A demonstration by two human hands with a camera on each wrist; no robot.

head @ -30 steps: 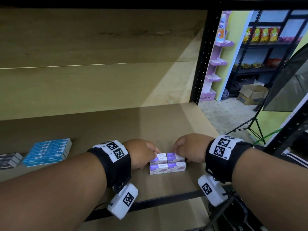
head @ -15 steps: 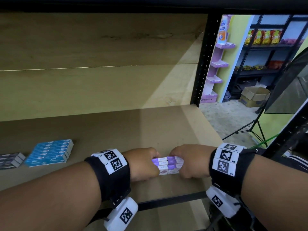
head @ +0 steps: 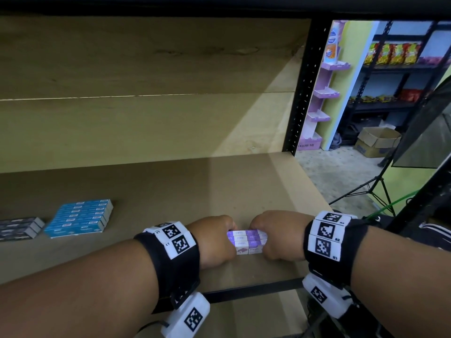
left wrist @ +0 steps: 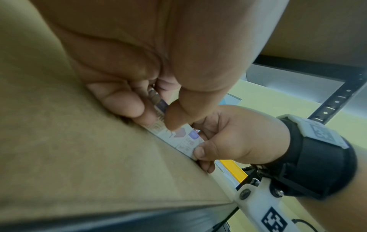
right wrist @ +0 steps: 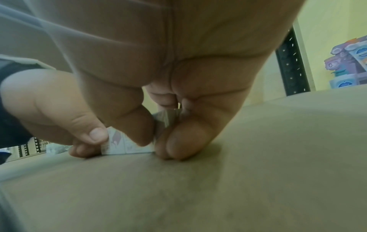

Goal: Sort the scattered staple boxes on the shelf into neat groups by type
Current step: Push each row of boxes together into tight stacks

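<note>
A small block of purple and white staple boxes (head: 246,242) sits near the front edge of the wooden shelf (head: 170,186). My left hand (head: 214,240) grips its left end and my right hand (head: 273,235) grips its right end, fingers and thumbs curled round the boxes. In the left wrist view my thumb and fingers pinch the purple boxes (left wrist: 174,135), with my right hand (left wrist: 228,138) at their far end. The right wrist view shows the purple boxes (right wrist: 127,144) resting on the shelf between both hands. A stack of blue staple boxes (head: 80,218) lies to the left.
Dark grey staple boxes (head: 19,228) lie at the far left beside the blue stack. A black perforated upright (head: 302,89) marks the shelf's right end. Beyond it are a purple display stand (head: 322,93), a cardboard box (head: 378,140) and a tripod (head: 373,191).
Both hands have closed in on the purple boxes from either side, pressing them together into a tighter block, and the block sits a little nearer the shelf's front edge.
</note>
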